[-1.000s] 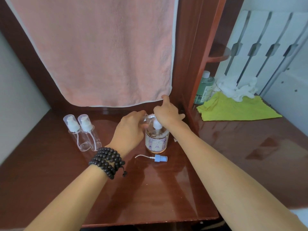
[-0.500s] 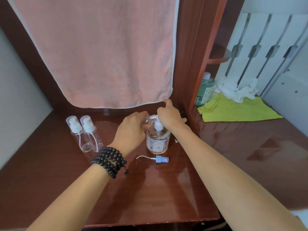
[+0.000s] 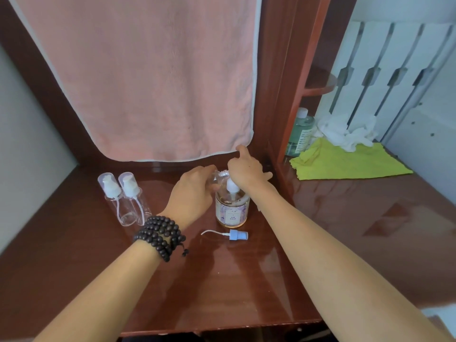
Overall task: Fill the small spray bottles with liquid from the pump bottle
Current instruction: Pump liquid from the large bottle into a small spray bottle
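In the head view, a pump bottle [image 3: 231, 208] with amber liquid and a pale floral label stands upright on the reddish-brown counter [image 3: 234, 287], toward its back edge and near the wooden upright at its right. The right hand [image 3: 246, 172] sits on top of the pump head, fingers curled down over it, forefinger raised toward the hanging pink towel [image 3: 153, 77]. The left hand [image 3: 195, 191], with dark bead bracelets [image 3: 161, 234] at the wrist, is closed around a small clear bottle [image 3: 217, 177] held tilted against the pump's spout; only part of that bottle shows between the two hands, and its fill level cannot be told. A blue spray cap [image 3: 237, 235] with its thin white tube lies flat on the counter just in front of the pump bottle. Two more small spray bottles [image 3: 124, 199] stand upright, touching side by side, toward the back left of the counter. Beyond the upright, on the right section, lie a yellow-green cloth [image 3: 345, 164], a crumpled white cloth [image 3: 345, 133] and a green bottle [image 3: 299, 134].
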### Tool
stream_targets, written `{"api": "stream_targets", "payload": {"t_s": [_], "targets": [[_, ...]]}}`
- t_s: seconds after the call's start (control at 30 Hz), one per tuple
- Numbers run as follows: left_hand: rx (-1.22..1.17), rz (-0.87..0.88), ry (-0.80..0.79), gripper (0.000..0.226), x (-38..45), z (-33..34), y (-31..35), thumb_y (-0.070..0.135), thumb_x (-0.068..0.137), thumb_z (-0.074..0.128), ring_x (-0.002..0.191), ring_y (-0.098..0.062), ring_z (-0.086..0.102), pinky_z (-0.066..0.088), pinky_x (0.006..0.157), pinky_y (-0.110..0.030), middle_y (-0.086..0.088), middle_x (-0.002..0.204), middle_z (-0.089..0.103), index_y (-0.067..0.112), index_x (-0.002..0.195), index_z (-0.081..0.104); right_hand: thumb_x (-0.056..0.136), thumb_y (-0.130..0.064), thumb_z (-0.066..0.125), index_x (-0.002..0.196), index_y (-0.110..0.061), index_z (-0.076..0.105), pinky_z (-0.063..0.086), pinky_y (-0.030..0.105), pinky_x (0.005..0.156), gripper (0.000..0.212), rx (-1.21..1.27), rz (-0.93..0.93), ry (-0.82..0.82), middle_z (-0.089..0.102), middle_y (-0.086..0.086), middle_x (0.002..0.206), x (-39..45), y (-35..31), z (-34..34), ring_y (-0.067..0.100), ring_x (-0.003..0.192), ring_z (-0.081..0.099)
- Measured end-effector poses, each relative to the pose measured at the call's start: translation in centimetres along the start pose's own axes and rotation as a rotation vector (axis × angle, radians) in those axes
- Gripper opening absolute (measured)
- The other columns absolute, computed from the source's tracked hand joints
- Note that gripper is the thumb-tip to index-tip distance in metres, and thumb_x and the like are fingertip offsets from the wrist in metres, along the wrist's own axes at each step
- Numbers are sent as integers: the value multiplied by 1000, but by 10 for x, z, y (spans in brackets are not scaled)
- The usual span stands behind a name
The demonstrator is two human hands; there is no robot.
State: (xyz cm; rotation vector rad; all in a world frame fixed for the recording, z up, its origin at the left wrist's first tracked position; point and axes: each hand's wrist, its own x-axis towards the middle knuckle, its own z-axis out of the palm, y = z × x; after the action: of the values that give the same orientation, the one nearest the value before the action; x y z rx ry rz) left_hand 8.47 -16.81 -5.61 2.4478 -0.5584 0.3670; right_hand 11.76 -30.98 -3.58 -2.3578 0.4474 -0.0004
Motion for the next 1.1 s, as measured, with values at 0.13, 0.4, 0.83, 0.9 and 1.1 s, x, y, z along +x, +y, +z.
{"api": "stream_targets", "payload": {"t_s": [0.13, 0.4, 0.83, 0.9, 1.1], "targets": [[-72, -2, -11, 26, 1, -7, 2, 12, 88, 64, 97, -26, 62, 50, 84, -44, -7, 102, 66, 14, 114, 62, 94, -22, 38, 152, -27, 32, 21, 53, 105, 58, 15, -16, -10, 57, 9, 134, 0, -3, -10, 37, 132, 44], [-88, -43, -24, 30, 1, -1, 1, 10, 89, 62, 94, -24, 60, 48, 83, -37, -5, 98, 63, 16, 118, 61, 91, -18, 34, 156, -34, 26, 18, 56, 108, 68, 30, -11, -29, 60, 8, 126, 2, 0, -3, 35, 129, 45], [-230, -61, -48, 25, 0, -8, 4, 10, 90, 63, 102, -22, 60, 36, 73, -17, -6, 109, 69, 12, 115, 64, 95, -21, 31, 156, -34, 25, 19, 55, 106, 62, -58, -55, -18, 59, 8, 126, 2, -3, -8, 35, 128, 45], [-224, -63, -75, 19, -2, -4, 0, 11, 90, 61, 94, -20, 60, 38, 70, -16, -3, 98, 69, 14, 109, 64, 95, -19, 32, 157, -37, 24, 18, 55, 108, 65, -75, -32, -33, 58, 9, 129, 2, -2, -4, 35, 130, 43], [-231, -55, -97, 16, -1, -10, 0, 13, 90, 61, 86, -13, 58, 38, 70, -15, 3, 91, 68, 20, 104, 65, 97, -24, 31, 157, -34, 24, 19, 55, 106, 61, -66, -37, -39, 57, 9, 131, 3, -3, -6, 36, 130, 43]]}}
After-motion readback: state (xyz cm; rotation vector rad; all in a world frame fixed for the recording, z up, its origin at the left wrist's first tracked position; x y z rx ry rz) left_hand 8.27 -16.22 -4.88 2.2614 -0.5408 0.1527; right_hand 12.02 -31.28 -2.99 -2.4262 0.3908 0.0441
